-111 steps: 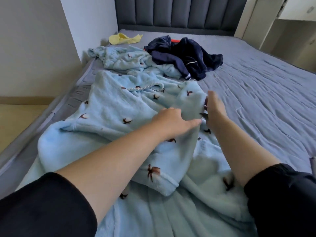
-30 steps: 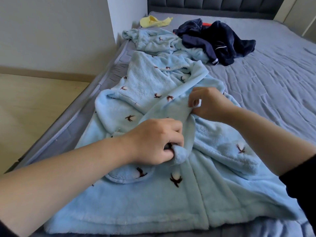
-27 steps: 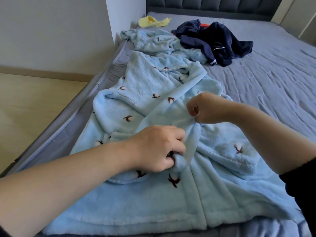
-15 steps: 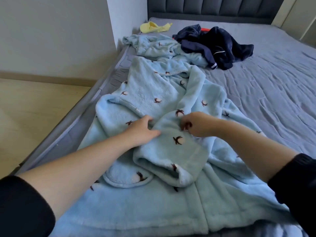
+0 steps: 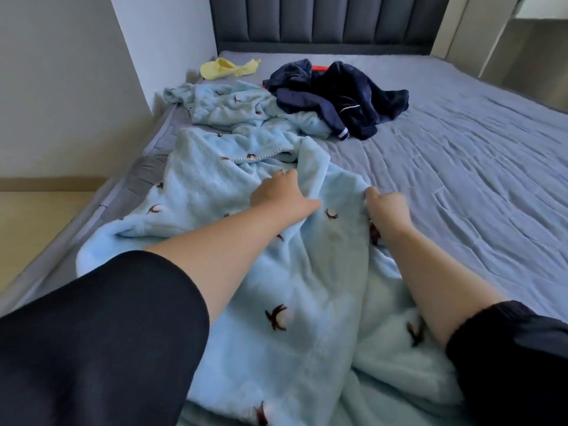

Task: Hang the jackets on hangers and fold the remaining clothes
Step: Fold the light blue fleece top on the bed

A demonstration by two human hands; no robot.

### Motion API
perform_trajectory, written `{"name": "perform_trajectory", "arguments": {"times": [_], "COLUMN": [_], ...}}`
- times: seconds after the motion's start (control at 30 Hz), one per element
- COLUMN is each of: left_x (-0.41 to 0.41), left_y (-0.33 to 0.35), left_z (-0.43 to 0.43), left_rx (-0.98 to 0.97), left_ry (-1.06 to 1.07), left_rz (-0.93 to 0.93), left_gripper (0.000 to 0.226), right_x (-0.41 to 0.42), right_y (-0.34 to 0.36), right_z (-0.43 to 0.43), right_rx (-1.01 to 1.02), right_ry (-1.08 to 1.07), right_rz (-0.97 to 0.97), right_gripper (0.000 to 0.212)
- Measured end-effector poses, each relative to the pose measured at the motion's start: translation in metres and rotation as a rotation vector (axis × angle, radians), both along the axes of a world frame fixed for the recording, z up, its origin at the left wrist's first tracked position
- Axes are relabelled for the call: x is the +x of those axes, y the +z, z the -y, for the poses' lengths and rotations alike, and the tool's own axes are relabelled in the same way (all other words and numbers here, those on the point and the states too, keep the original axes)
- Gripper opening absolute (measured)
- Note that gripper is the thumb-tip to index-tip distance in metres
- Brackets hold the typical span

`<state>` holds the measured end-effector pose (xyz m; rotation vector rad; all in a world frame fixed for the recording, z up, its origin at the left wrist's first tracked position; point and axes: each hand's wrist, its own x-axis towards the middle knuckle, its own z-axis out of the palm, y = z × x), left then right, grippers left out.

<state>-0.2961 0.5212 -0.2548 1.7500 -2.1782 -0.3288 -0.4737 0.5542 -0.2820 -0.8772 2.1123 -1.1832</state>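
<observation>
Light-blue sprig-printed fleece garment gets smoothed now, sleeve released: left grip presses flat-fingered at mid-frame, right grip pinches its right edge, folding likely continuing.

A grey quilted bed cover lies over the mattress. Behind it stands a dark padded headboard. A pale wall is at the left, with a light wooden floor below it. Light-coloured furniture stands at the far right.
</observation>
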Motion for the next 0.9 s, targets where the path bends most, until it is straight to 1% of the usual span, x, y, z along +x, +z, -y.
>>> {"name": "perform_trajectory", "arguments": {"times": [0.07, 0.1, 0.2, 0.23, 0.27, 0.33, 0.37, 0.4, 0.47, 0.5, 0.53, 0.57, 0.6, 0.67, 0.7, 0.77, 0.83, 0.9], "left_x": [-0.013, -0.019, -0.038, -0.042, -0.043, -0.032, -0.023, -0.014, -0.003, -0.003, -0.005, -0.008, -0.011, -0.02, -0.024, -0.034, -0.041, -0.045], "left_y": [-0.005, -0.005, -0.006, -0.004, -0.002, 0.004, 0.005, 0.005, 0.002, -0.001, -0.004, -0.006, -0.006, -0.005, -0.006, -0.007, -0.008, -0.006], "left_z": [0.011, 0.016, 0.034, 0.041, 0.051, 0.072, 0.083, 0.09, 0.096, 0.097, 0.098, 0.099, 0.102, 0.105, 0.106, 0.106, 0.114, 0.127], "left_rx": [-0.049, -0.065, -0.077, -0.048, 0.001, 0.121, 0.187, 0.265, 0.423, 0.455, 0.44, 0.349, 0.236, 0.083, 0.034, 0.046, 0.092, 0.083], "left_ry": [0.009, 0.014, 0.048, 0.084, 0.148, 0.328, 0.38, 0.383, 0.307, 0.282, 0.273, 0.297, 0.311, 0.264, 0.241, 0.194, 0.152, 0.234], "left_rz": [0.045, 0.055, 0.049, -0.018, -0.126, -0.345, -0.367, -0.341, -0.295, -0.22, -0.108, -0.054, -0.057, -0.18, -0.244, -0.279, -0.231, -0.248], "left_gripper": [0.06, 0.06, 0.04, 0.034, 0.032, 0.037, 0.04, 0.042, 0.042, 0.042, 0.041, 0.04, 0.039, 0.033, 0.033, 0.036, 0.033, 0.05], "right_x": [0.001, 0.002, 0.006, 0.007, 0.005, -0.004, -0.009, -0.014, -0.02, -0.021, -0.021, -0.022, -0.022, -0.023, -0.023, -0.021, -0.02, -0.02], "right_y": [0.004, 0.005, 0.009, 0.01, 0.011, 0.008, 0.005, 0.002, -0.004, -0.007, -0.008, -0.01, -0.01, -0.01, -0.012, -0.014, -0.018, -0.021], "right_z": [0.009, 0.014, 0.022, 0.023, 0.023, 0.025, 0.026, 0.025, 0.027, 0.029, 0.032, 0.037, 0.04, 0.044, 0.046, 0.045, 0.043, 0.042], "right_rx": [0.021, 0.025, 0.065, 0.08, 0.078, -0.004, -0.071, -0.13, -0.157, -0.142, -0.115, -0.073, -0.022, 0.065, 0.077, 0.032, -0.085, -0.191], "right_ry": [0.014, 0.03, 0.091, 0.101, 0.093, -0.001, -0.046, -0.059, -0.048, -0.056, -0.074, -0.093, -0.105, -0.096, -0.083, -0.077, -0.091, -0.099], "right_rz": [0.087, 0.164, 0.528, 0.662, 0.772, 0.934, 1.009, 1.071, 1.098, 1.089, 1.087, 1.083, 1.08, 1.097, 1.113, 1.118, 1.08, 1.041], "right_gripper": [0.042, 0.042, 0.038, 0.031, 0.023, 0.012, 0.011, 0.011, 0.013, 0.018, 0.023, 0.028, 0.033, 0.037, 0.034, 0.026, 0.022, 0.02]}}
